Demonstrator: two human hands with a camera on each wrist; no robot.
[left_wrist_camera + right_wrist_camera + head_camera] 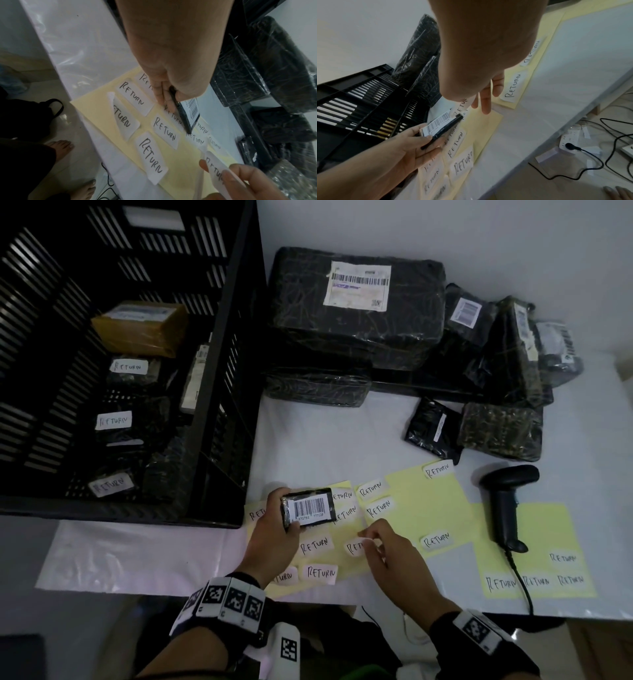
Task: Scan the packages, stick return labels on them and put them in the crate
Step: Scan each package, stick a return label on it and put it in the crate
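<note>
My left hand (284, 515) grips a small black package (310, 506), its white barcode label facing up, just above the yellow label sheets (428, 501). In the left wrist view the package (187, 115) shows edge-on between thumb and fingers. Close to its right, my right hand (368, 539) pinches a white RETURN label (356, 546) between thumb and forefinger; this label (215, 169) stands lifted off the sheet. The black slatted crate (219, 405) stands to the left, with several packages inside, three of them showing RETURN labels. The black barcode scanner (505, 501) lies on the table to the right.
A pile of black wrapped packages (356, 313) fills the back of the table, beside the crate's right wall. Several more RETURN labels (318, 571) sit on the yellow sheets. The scanner's cable (524, 587) runs over the table's front edge. My bare feet (61, 146) show below.
</note>
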